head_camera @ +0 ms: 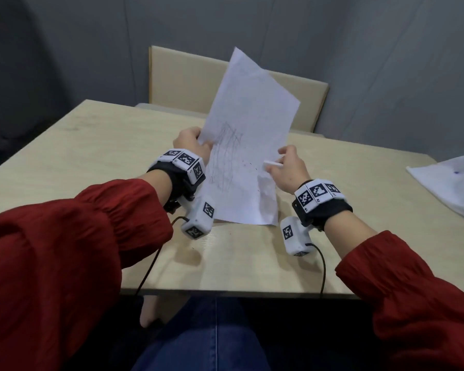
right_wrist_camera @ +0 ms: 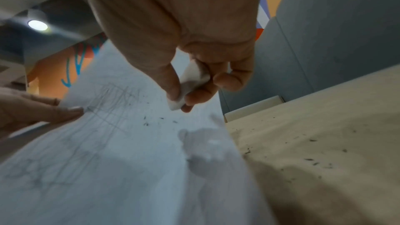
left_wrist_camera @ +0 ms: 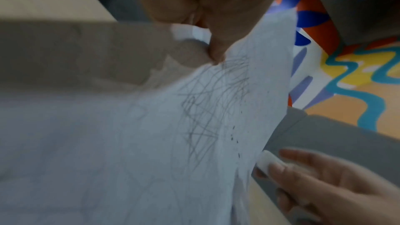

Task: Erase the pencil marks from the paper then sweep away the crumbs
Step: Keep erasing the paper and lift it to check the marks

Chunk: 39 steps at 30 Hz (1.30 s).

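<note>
white paper (head_camera: 248,140) stands tilted up off the table (head_camera: 91,162), its lower edge resting on the wood near you and its far corner raised toward the chair (head_camera: 177,76) behind. your left hand (head_camera: 192,143) pinches the sheet's left edge: in the left wrist view the thumb lies on the front face and the curled fingers (left_wrist_camera: 190,52) sit behind the sheet. faint pencil marks (head_camera: 227,153) cover the middle of the page, a loose scribble of crossing lines, still plainly there. dark crumbs (right_wrist_camera: 151,121) dot the page to the right of the scribble, and more crumbs lie scattered on the wood to the right of the sheet in the right wrist view.

your right hand (head_camera: 288,167) holds the eraser (head_camera: 273,164), a small white block pinched between the thumb and the curled fingers, with its end poking out toward the sheet. the eraser sits just beside the sheet's right edge; you cannot tell from these views whether it touches the paper. the other fingers of that hand are loosely curled.

a second sheet (head_camera: 450,183) lies flat at the table's right edge, well apart from both hands, with a small blue mark on it.
</note>
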Each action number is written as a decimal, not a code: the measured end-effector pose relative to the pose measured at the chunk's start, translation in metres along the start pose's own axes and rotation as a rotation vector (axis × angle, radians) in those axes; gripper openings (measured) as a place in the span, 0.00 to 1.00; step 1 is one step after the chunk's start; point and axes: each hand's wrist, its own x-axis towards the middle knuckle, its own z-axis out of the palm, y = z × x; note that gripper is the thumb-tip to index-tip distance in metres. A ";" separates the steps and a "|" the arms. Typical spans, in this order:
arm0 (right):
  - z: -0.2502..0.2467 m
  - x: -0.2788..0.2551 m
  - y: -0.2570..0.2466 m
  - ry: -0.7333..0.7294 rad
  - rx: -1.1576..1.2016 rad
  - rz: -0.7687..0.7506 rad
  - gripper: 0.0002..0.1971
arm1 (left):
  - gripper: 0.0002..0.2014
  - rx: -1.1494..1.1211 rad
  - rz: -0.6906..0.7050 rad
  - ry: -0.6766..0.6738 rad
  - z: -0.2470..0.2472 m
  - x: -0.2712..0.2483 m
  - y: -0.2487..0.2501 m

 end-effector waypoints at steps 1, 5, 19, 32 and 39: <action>-0.003 0.000 -0.001 -0.006 0.033 0.040 0.28 | 0.02 -0.054 -0.016 0.016 0.001 0.000 0.000; -0.014 0.000 0.001 -0.087 0.188 0.152 0.14 | 0.10 -0.259 -0.036 0.045 0.003 0.000 0.004; -0.041 0.006 -0.003 0.075 0.538 0.094 0.21 | 0.11 -0.503 0.013 0.046 -0.008 -0.001 0.016; -0.063 -0.013 -0.021 0.043 0.457 0.032 0.09 | 0.09 -0.572 -0.069 0.005 -0.037 -0.007 0.038; -0.053 -0.017 -0.010 -0.086 0.265 0.166 0.16 | 0.09 -0.388 -0.075 -0.055 -0.037 -0.013 0.009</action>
